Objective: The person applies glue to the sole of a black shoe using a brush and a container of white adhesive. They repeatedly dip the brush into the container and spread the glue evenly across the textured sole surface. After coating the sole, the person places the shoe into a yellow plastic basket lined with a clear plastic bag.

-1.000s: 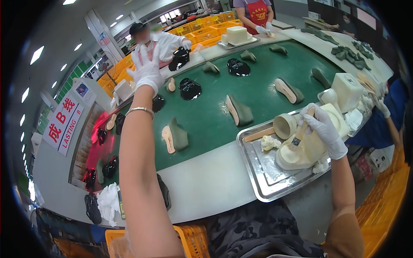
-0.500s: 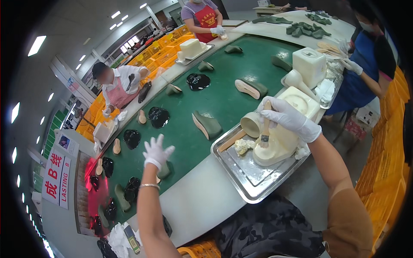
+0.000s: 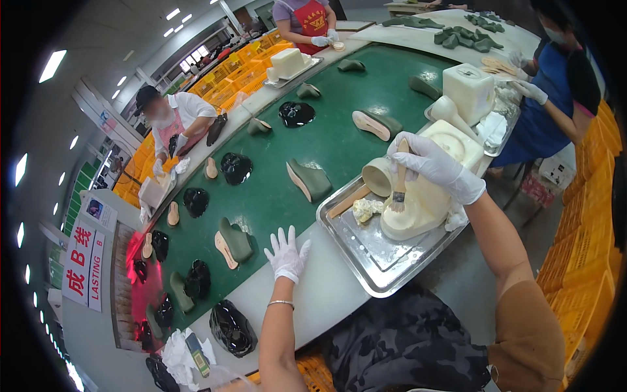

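My right hand, in a white glove, holds a small wooden brush with its bristles down over a cream glue container in a steel tray. My left hand, also gloved, is spread open at the edge of the green conveyor belt, just right of a green shoe last with a tan insole. A second green last lies on the belt left of the tray. A wad of pale cloth and a wooden stick lie in the tray.
Black shoe uppers and more lasts are scattered along the belt. Other people work around it: one in a white shirt at the left, one in a red apron at the far end, one in blue at the right. Yellow crates stand at the right.
My left hand has come down from high over the belt to its near edge. My right hand has taken up the brush over the glue container.
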